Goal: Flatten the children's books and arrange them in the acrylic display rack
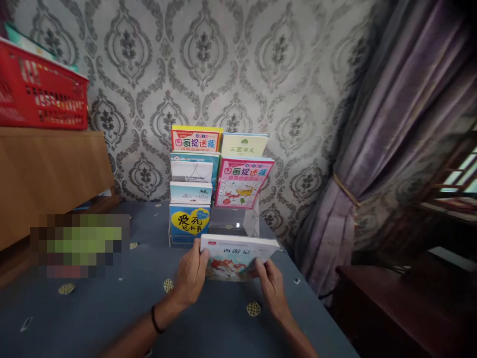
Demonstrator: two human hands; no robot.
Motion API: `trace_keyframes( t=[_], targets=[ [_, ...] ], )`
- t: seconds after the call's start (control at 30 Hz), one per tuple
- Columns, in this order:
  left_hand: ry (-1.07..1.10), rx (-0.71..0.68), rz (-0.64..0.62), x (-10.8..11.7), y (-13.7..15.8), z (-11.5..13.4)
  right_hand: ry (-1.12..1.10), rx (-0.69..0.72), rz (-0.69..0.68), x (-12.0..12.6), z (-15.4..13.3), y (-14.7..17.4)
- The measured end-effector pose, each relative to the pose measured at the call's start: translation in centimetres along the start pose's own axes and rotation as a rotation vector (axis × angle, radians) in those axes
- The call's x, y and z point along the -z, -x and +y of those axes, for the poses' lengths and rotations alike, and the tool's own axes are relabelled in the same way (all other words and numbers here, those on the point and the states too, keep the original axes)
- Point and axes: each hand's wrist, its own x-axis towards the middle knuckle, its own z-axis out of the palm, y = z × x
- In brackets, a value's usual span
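Note:
Between my two hands is a book (238, 256) with a white top and a red animal drawn on its cover, held just above or on the table. My left hand (193, 272) is closed on its left edge; my right hand (270, 283) grips its right side, thumb on the front. Behind it stands a clear tiered rack (252, 224) holding books in two columns. The left column has a blue book with a yellow heart (189, 221) at the front. In the right column a pink book (243, 184) stands below a pale green book (244, 144).
The dark blue table (141, 318) has a patterned cover. At the left, a red basket (52, 94) sits on a wooden cabinet (52, 174), with a blurred green patch below. A purple curtain (354, 164) hangs at the right beside a dark red piece of furniture (387, 298).

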Motion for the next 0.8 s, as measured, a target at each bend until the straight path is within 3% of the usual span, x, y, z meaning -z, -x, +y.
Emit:
trace_keyframes(
  t=[0.17, 0.33, 0.8],
  targets=[
    [-0.112, -0.019, -0.065, -0.3, -0.4, 0.6, 0.11, -0.016, 0.078, 0.5, 1.5, -0.1],
    [-0.165, -0.036, -0.101, 0.0, -0.6, 0.8, 0.205, 0.026, 0.069, 0.5, 2.4, 0.0],
    [-0.176, -0.042, -0.14, 1.5, -0.1, 2.1, 0.154, 0.021, 0.089, 0.0, 1.6, 0.2]
  ],
)
